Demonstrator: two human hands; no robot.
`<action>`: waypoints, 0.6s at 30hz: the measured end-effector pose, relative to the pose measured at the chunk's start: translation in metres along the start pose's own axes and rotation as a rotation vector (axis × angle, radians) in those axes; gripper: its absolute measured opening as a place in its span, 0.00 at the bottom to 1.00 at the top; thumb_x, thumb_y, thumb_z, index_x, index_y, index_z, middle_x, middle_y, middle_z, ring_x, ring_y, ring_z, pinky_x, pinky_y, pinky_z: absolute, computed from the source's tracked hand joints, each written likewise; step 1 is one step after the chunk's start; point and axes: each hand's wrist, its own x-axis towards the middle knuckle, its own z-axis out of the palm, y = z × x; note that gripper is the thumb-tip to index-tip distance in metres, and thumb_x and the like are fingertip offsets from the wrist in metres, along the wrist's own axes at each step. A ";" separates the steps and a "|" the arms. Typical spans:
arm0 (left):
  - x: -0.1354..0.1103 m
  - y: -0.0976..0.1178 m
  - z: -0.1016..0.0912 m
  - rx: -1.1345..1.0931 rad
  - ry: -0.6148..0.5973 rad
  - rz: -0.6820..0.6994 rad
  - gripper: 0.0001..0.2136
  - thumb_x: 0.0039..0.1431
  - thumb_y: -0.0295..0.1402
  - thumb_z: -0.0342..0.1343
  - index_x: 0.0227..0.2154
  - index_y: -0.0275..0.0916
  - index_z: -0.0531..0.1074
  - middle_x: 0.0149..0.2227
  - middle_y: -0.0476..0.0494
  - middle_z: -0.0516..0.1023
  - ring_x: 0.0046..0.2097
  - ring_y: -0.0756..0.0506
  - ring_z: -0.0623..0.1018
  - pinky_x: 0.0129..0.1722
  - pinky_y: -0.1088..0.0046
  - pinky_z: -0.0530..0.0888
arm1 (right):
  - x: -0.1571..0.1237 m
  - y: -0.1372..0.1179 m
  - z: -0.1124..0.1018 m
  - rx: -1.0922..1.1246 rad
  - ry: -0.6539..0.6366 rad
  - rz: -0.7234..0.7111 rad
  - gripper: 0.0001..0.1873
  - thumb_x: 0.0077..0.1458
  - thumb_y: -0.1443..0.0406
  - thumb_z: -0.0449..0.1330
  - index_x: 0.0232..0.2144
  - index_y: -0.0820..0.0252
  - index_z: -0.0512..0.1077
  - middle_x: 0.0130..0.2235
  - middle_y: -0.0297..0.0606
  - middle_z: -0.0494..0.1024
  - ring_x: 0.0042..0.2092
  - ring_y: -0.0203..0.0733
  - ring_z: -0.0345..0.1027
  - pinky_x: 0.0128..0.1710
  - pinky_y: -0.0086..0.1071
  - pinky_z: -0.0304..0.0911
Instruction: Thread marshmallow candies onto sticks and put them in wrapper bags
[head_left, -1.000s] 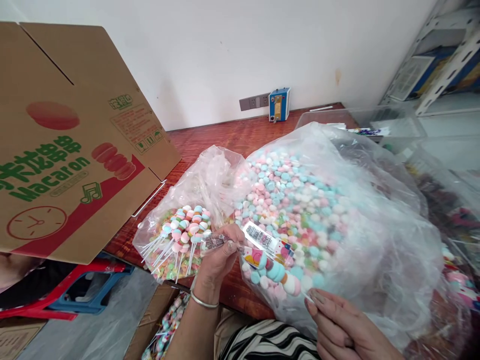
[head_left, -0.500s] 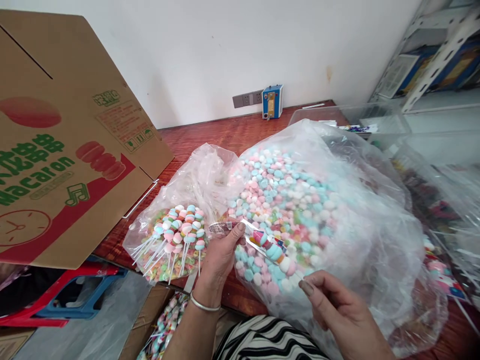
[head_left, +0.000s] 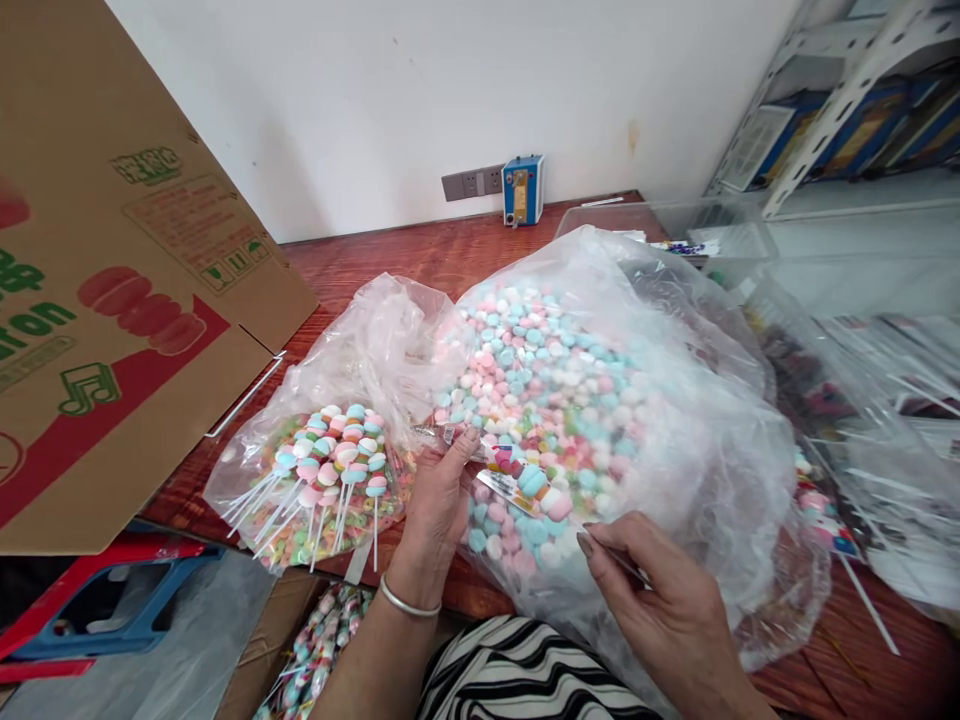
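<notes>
Candy skewer [head_left: 546, 493]: held between the two hands, over the near edge of the large bag [head_left: 697, 480] of loose candies; blue piece toward the left hand, white and pink pieces toward the right.
Left hand [head_left: 442, 485]: thumb and fingers pinching the end of the printed wrapper [head_left: 501, 458].
Right hand [head_left: 649, 590]: thumb and fingertips closed on the white stick [head_left: 577, 526]; fingers looked looser 0.5 s ago.
White label [head_left: 504, 487]: now on the near side of the candy; 1.0 s ago on the far side, so the wrapper has turned.
Wrapper coverage: extent over the candy cannot be told.
Skewer pile [head_left: 337, 455]: on the small bag [head_left: 375, 330], unchanged.
Carton [head_left: 165, 270]: more cut off at left; whole view shifted with it.
</notes>
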 end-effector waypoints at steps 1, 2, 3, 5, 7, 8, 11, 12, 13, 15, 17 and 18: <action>0.000 -0.001 0.000 -0.012 -0.004 -0.007 0.11 0.42 0.30 0.70 0.26 0.36 0.73 0.27 0.51 0.76 0.30 0.53 0.75 0.33 0.78 0.72 | 0.001 -0.001 -0.001 0.016 -0.003 0.014 0.07 0.60 0.70 0.57 0.29 0.58 0.70 0.25 0.30 0.65 0.26 0.34 0.62 0.25 0.26 0.56; 0.001 -0.002 0.001 -0.021 -0.005 -0.014 0.10 0.42 0.29 0.70 0.26 0.36 0.73 0.27 0.51 0.76 0.30 0.53 0.75 0.33 0.78 0.72 | 0.002 -0.002 -0.001 0.034 -0.008 0.038 0.07 0.59 0.69 0.58 0.28 0.58 0.70 0.24 0.30 0.66 0.26 0.34 0.62 0.25 0.26 0.56; 0.002 -0.003 0.001 -0.028 -0.007 -0.021 0.10 0.42 0.29 0.69 0.26 0.36 0.74 0.27 0.51 0.77 0.30 0.53 0.76 0.32 0.79 0.72 | 0.003 -0.002 -0.002 0.052 -0.014 0.070 0.08 0.59 0.69 0.58 0.27 0.58 0.71 0.24 0.30 0.66 0.26 0.35 0.62 0.25 0.26 0.56; 0.003 -0.005 0.001 -0.042 -0.013 -0.029 0.09 0.43 0.29 0.69 0.27 0.35 0.75 0.27 0.51 0.77 0.31 0.53 0.76 0.33 0.79 0.72 | 0.004 -0.001 -0.002 0.097 -0.036 0.154 0.08 0.59 0.68 0.58 0.27 0.58 0.71 0.25 0.31 0.67 0.26 0.36 0.62 0.26 0.27 0.56; 0.003 -0.007 0.002 -0.044 -0.036 -0.034 0.09 0.44 0.30 0.69 0.27 0.35 0.75 0.27 0.50 0.78 0.31 0.52 0.77 0.33 0.78 0.73 | 0.005 0.001 -0.002 0.161 -0.067 0.258 0.07 0.58 0.65 0.59 0.27 0.58 0.72 0.26 0.33 0.68 0.28 0.37 0.63 0.27 0.28 0.57; 0.003 -0.008 0.003 -0.045 -0.058 -0.035 0.09 0.45 0.30 0.69 0.27 0.35 0.75 0.27 0.49 0.78 0.31 0.51 0.77 0.33 0.77 0.73 | 0.005 0.002 -0.002 0.203 -0.084 0.316 0.08 0.58 0.63 0.59 0.27 0.58 0.72 0.26 0.33 0.69 0.29 0.38 0.63 0.28 0.29 0.58; 0.002 -0.011 0.005 -0.053 -0.129 -0.032 0.09 0.47 0.33 0.68 0.28 0.36 0.74 0.28 0.49 0.78 0.31 0.49 0.78 0.32 0.75 0.74 | 0.003 0.007 0.000 0.364 -0.135 0.520 0.15 0.56 0.56 0.61 0.24 0.59 0.69 0.24 0.32 0.68 0.27 0.36 0.61 0.26 0.28 0.56; 0.001 -0.012 0.005 -0.052 -0.151 -0.029 0.09 0.48 0.33 0.68 0.28 0.37 0.74 0.29 0.48 0.79 0.32 0.49 0.78 0.32 0.74 0.74 | 0.002 0.008 0.002 0.428 -0.152 0.590 0.18 0.56 0.53 0.61 0.23 0.59 0.68 0.22 0.30 0.65 0.25 0.34 0.57 0.24 0.27 0.53; 0.001 -0.013 0.005 -0.049 -0.172 -0.025 0.08 0.49 0.34 0.67 0.29 0.37 0.74 0.29 0.48 0.79 0.33 0.48 0.79 0.33 0.74 0.74 | 0.001 0.010 0.003 0.500 -0.171 0.659 0.20 0.55 0.51 0.61 0.23 0.59 0.68 0.20 0.28 0.61 0.22 0.32 0.52 0.21 0.26 0.48; -0.001 -0.016 0.006 -0.053 -0.205 -0.022 0.08 0.51 0.34 0.66 0.30 0.37 0.75 0.29 0.48 0.78 0.33 0.48 0.78 0.35 0.73 0.75 | -0.001 0.010 0.008 0.651 -0.190 0.784 0.22 0.54 0.46 0.61 0.25 0.60 0.68 0.17 0.23 0.54 0.19 0.29 0.43 0.18 0.25 0.40; -0.004 -0.018 0.008 -0.076 -0.221 -0.034 0.07 0.52 0.34 0.66 0.30 0.37 0.75 0.30 0.48 0.78 0.33 0.49 0.78 0.39 0.70 0.75 | -0.003 0.008 0.012 0.808 -0.189 0.892 0.24 0.52 0.45 0.62 0.27 0.60 0.69 0.16 0.21 0.52 0.18 0.27 0.39 0.17 0.25 0.36; -0.005 -0.018 0.009 -0.094 -0.218 -0.045 0.07 0.52 0.34 0.65 0.30 0.38 0.74 0.30 0.49 0.77 0.33 0.49 0.78 0.41 0.69 0.75 | -0.003 0.006 0.013 0.890 -0.188 0.942 0.24 0.51 0.45 0.62 0.27 0.61 0.70 0.16 0.20 0.51 0.17 0.26 0.38 0.17 0.24 0.36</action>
